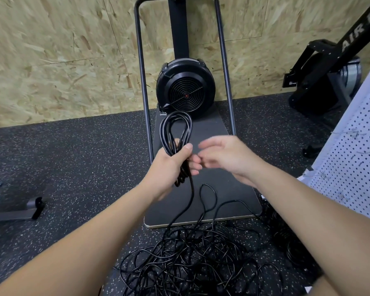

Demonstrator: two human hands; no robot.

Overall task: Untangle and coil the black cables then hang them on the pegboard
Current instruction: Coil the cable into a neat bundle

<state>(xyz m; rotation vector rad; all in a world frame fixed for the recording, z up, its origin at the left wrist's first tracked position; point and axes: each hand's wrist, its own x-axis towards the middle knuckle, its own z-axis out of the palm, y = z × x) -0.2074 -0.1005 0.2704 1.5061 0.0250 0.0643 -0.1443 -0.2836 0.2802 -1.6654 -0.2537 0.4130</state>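
- My left hand (169, 165) grips a coiled black cable (175, 133), fingers (193, 165) curled tight round the bunched loops, thumb across the front; the loop stands up above the fist.
- One strand of that cable trails down from the fist into the tangled cable pile (192, 259) on the floor.
- My right hand (224, 157) sits just beside the left, fingers loose and relaxed, holding nothing; it is motion-blurred, fingertips near the left fingers.
- Pile lies on the speckled rubber floor (62, 159), partly over the front edge of the dark base plate (203, 201).
- White pegboard (355, 159) leans at right, well apart from the coil.
- Black fan housing (185, 88) stands behind the coil, against the chipboard wall (51, 56).
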